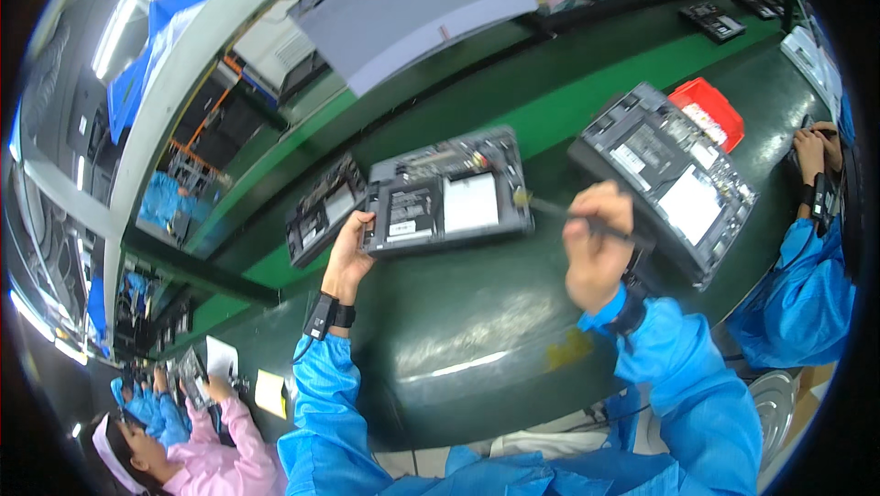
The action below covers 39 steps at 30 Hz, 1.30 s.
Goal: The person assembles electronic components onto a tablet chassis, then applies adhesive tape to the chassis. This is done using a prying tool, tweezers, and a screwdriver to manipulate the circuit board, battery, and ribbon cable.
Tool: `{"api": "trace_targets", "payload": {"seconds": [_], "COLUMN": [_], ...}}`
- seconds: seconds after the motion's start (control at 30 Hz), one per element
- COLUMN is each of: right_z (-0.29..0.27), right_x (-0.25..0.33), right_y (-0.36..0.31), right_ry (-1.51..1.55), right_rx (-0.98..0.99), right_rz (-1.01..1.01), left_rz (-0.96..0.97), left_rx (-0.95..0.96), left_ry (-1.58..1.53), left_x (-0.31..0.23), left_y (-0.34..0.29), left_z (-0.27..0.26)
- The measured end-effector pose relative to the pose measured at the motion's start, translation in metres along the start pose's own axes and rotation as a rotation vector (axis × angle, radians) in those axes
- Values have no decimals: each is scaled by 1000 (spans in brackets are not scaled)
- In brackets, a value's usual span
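Observation:
My left hand point(347, 253) grips the left edge of an opened laptop base point(412, 161), thumb on top. Tilted above the bench, this base shows a black battery, a white rectangle and a circuit board along its far side. To its right, my right hand point(596, 239) is closed around a slim dark tool point(612, 232). The tool's thin grey tip points left at the base's right edge, by a small yellowish spot. Motion blurs the tool, so its exact kind is unclear. Another opened laptop base point(655, 166) lies right of my right hand.
Behind the held base, at left, rests another opened base point(325, 212). A red bin point(710, 111) stands at the back right. A large grey screen point(422, 10) hangs ahead. Co-workers sit at right point(807, 285) and lower left point(220, 450). More units lie on the far green line point(715, 24).

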State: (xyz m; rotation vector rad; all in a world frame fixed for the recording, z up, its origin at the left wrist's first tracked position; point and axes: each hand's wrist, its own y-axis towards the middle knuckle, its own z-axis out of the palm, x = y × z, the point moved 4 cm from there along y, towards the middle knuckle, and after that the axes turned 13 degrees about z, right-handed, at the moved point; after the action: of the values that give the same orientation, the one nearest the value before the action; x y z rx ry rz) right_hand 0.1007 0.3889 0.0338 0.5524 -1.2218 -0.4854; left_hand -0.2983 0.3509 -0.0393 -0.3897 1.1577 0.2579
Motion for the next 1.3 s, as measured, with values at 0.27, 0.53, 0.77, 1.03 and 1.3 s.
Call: {"api": "trace_targets", "payload": {"seconds": [0.27,0.53,0.77,1.03,1.3], "right_z": [24,32,29,34,36], "right_x": [-28,-46,-57,-59,-55], "right_y": [13,-12,-26,-29,-28], "right_ry": [130,72,7,-127,-196], "right_rx": [426,522,536,701,752], "right_rz": [796,863,874,942,902], "left_rz": [359,926,1068,1312,1318], "left_rx": [215,740,778,729,746], "left_ry": [860,1347,1284,1193,1208], "left_x": [-31,4,26,36,37], "left_y": [-35,-143,-150,-157,-157], "left_z": [-5,139,135,123,121]}}
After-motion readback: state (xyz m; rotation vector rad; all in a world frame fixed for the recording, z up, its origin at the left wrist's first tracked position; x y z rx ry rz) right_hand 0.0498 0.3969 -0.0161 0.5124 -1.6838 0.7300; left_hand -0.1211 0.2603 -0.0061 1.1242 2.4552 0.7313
